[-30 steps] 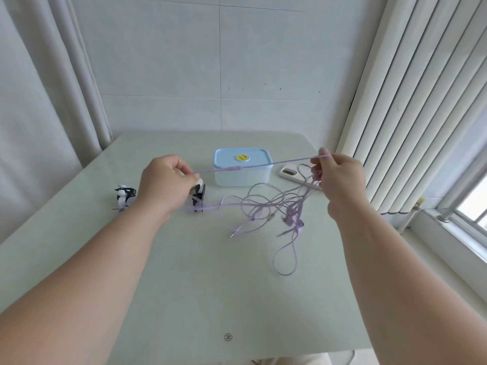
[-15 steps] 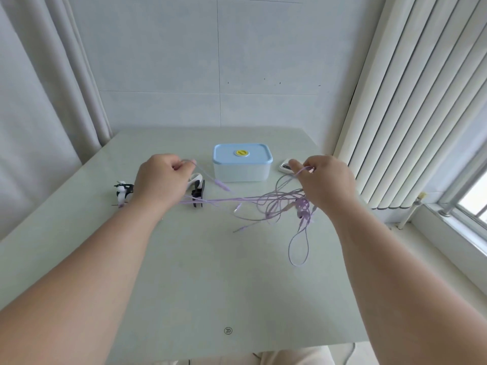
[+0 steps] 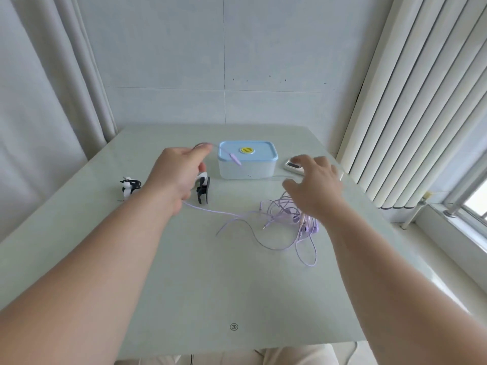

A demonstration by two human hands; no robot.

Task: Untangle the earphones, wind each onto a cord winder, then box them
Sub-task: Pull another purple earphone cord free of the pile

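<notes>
A tangle of purple earphones (image 3: 284,219) lies on the pale green table (image 3: 184,272), right of centre. My left hand (image 3: 176,175) pinches one purple cord; it loops above the hand and runs under my wrist to the tangle. My right hand (image 3: 313,183) hovers over the tangle with fingers spread, holding nothing. A black-and-white cord winder (image 3: 203,187) stands just right of my left hand, partly hidden by it. A second winder (image 3: 129,187) lies further left. The box (image 3: 247,163), translucent with a blue lid, sits shut behind them.
A small white device (image 3: 293,165) lies right of the box, behind my right hand. Curtains hang on the left, vertical blinds and a window sill stand on the right. A wall backs the table's far edge.
My right hand has let go of the cords and opened; the tangle dropped onto the table. My left hand kept its cord and shifted slightly toward the box.
</notes>
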